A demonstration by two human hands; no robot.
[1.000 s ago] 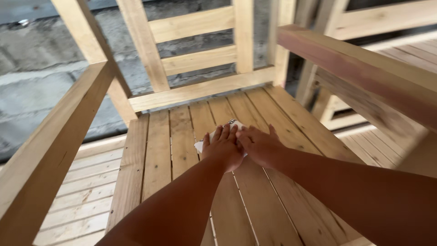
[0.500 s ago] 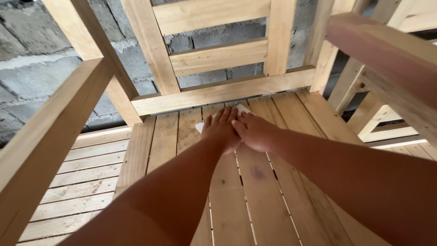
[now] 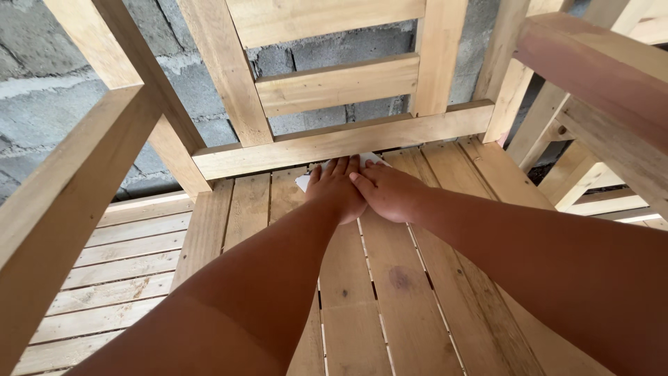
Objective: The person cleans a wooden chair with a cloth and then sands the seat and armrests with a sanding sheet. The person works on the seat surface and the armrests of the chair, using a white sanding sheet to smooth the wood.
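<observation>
Just above the centre of the frame, the left hand (image 3: pixel 336 189) and right hand (image 3: pixel 390 191) lie flat, side by side and touching, pressing a white sheet (image 3: pixel 304 182) onto a slatted wooden seat (image 3: pixel 362 306). Neither grip is closed. The hands hide most of the sheet; its kind is unclear. Arms are cut off below.

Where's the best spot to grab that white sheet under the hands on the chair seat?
Take the white sheet by its bare left corner, coming from the left. It lies flat on the seat slats, and the left hand and right hand cover the rest.
</observation>
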